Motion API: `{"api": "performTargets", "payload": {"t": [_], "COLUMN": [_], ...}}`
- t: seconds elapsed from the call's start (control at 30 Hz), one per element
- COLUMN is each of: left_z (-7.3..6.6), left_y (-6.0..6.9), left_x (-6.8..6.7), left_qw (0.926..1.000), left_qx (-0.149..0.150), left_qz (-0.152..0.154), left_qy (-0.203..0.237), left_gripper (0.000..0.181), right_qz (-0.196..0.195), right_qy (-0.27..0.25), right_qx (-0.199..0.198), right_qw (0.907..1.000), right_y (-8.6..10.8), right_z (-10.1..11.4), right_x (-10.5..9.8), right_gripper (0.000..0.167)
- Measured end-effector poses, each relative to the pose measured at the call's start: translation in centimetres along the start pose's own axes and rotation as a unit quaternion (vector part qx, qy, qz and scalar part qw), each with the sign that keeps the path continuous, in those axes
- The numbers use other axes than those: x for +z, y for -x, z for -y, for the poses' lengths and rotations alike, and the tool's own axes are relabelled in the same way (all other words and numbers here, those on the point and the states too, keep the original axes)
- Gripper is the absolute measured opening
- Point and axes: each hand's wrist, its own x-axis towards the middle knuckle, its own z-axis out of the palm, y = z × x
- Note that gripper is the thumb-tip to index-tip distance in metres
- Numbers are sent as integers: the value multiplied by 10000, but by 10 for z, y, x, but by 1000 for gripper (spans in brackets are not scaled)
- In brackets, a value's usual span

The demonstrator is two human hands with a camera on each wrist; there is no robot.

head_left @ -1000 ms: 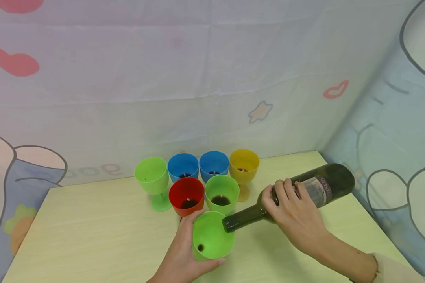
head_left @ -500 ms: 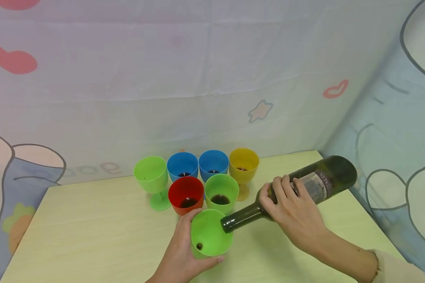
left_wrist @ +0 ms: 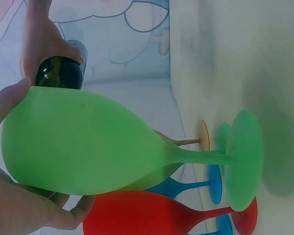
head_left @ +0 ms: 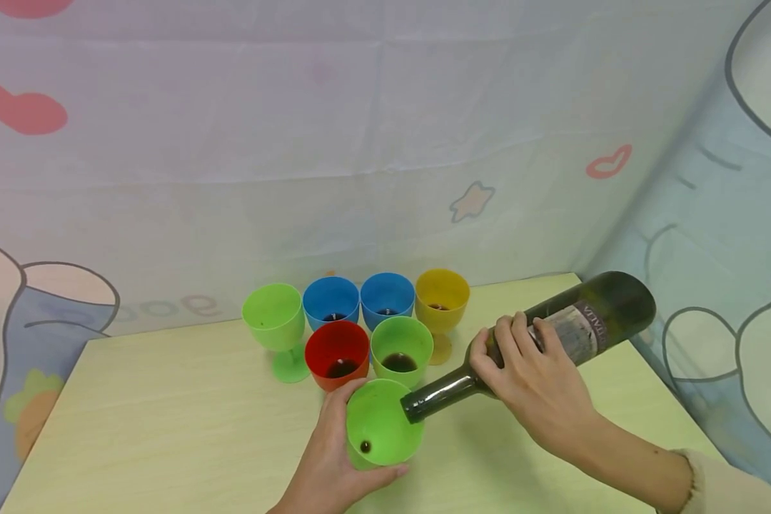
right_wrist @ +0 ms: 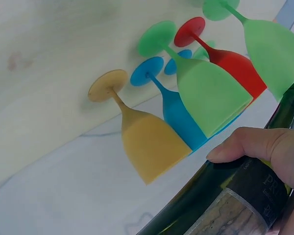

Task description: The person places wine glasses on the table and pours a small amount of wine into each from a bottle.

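My left hand [head_left: 330,457] grips a green plastic goblet [head_left: 385,425] round its bowl, thumb and fingers on opposite sides. A small dark drop shows inside that bowl. In the left wrist view the foot of the held goblet [left_wrist: 245,161] appears lifted off the table. My right hand [head_left: 540,385] holds a dark green wine bottle [head_left: 617,303] by its shoulder, tilted with its base up to the right. The mouth of the bottle lies over the goblet's right rim. No stream of liquid can be made out. Part of the bottle's label hides under my fingers.
Just beyond stand a red goblet [head_left: 337,350] and another green goblet [head_left: 401,346], dark liquid in both. Behind them are two blue goblets [head_left: 331,300], a yellow goblet [head_left: 443,296] and a green goblet [head_left: 273,318] at left. A printed cloth [head_left: 295,143] backs the table [head_left: 167,414].
The bottle's base has risen, so the bottle slopes more steeply toward the goblet. My left hand and its goblet have stayed almost in place.
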Motion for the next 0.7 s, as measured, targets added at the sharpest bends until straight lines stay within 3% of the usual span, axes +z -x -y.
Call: {"api": "performTargets", "payload": {"t": [0.47, 0.7], "left_z": [-1, 0], "left_y": [0, 1], "left_x": [1, 1], "left_qw": [9998, 9999], "left_qx": [-187, -72], "left_qz": [-14, -73], "left_qy": [48, 72], "left_gripper": [91, 92], "right_qz": [-162, -173], "right_qy": [101, 92], "right_qx": [-85, -174], "right_qw": [9998, 9997], "right_y": [-3, -3], "right_z": [-2, -4], "right_x": [-4, -6], "right_gripper": [61, 58]}}
